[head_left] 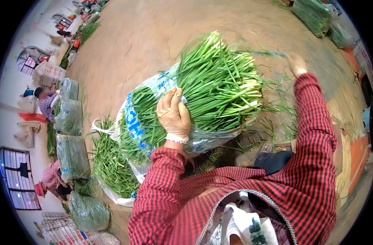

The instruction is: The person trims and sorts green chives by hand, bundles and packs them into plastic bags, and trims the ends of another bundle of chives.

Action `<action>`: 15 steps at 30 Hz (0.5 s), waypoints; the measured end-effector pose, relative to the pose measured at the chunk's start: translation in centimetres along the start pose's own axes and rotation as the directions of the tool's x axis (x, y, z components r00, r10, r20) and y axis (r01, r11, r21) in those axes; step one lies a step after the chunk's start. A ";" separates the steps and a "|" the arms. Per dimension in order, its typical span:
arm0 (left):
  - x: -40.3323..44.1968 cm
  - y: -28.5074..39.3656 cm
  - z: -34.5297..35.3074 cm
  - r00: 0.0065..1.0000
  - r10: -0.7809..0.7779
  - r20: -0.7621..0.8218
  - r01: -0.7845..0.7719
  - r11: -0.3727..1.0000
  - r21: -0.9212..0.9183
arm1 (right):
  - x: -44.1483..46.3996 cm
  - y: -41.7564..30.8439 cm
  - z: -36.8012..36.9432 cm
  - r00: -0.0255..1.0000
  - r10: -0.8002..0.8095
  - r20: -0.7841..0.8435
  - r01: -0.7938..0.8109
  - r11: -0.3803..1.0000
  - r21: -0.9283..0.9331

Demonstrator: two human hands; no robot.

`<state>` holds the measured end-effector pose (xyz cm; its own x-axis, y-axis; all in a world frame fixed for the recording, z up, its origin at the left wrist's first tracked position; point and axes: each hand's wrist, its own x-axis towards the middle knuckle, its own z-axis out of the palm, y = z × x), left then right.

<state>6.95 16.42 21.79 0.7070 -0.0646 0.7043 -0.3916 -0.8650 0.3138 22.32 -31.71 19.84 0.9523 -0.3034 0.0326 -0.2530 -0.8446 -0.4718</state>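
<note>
A large pile of green stalks with pale ends (219,85) lies in front of me, partly inside a clear plastic bag with blue print (133,122). My left hand (173,114), in a pale glove, lies on the bag's edge and the leaves, fingers pressed together; whether it grips anything is hidden. My right hand (296,63) is out to the right of the pile, apart from it and smeared by motion. A thin blue-green strip (268,54) shows beside its fingers; whether the hand holds it is unclear.
A white sack of loose greens (113,163) stands left of the bag. Wrapped bundles (72,157) line the left side, with two people (47,102) (51,179) beside them. More bundles (313,16) sit at the upper right. Stray stalks (270,126) litter the floor.
</note>
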 end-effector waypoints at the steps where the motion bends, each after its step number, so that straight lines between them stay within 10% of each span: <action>1: 0.1 0.1 0.0 1.000 0.001 -0.016 -0.001 1.000 -0.020 | 1.2 7.1 2.1 0.998 -0.017 -0.062 0.006 0.985 -0.171; 5: 0.2 -0.1 0.2 1.000 0.006 0.002 -0.006 0.999 0.037 | -3.6 12.9 1.1 0.910 0.396 0.125 -0.360 0.902 -0.237; 11: 0.2 -0.6 0.4 1.000 0.003 -0.023 -0.002 0.999 0.042 | -6.3 35.1 0.9 0.900 0.420 -0.117 -0.415 0.745 -0.522; 15: 0.3 -1.5 1.0 0.997 0.044 -0.069 -0.039 0.997 0.067 | -11.6 42.7 -5.1 0.772 0.409 -0.486 -0.477 0.879 -0.018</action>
<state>8.31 17.19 20.89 0.6466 -0.0679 0.7598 -0.3789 -0.8931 0.2426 -0.38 -66.55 3.80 0.5489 -0.7944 0.2600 -0.6796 -0.6052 -0.4146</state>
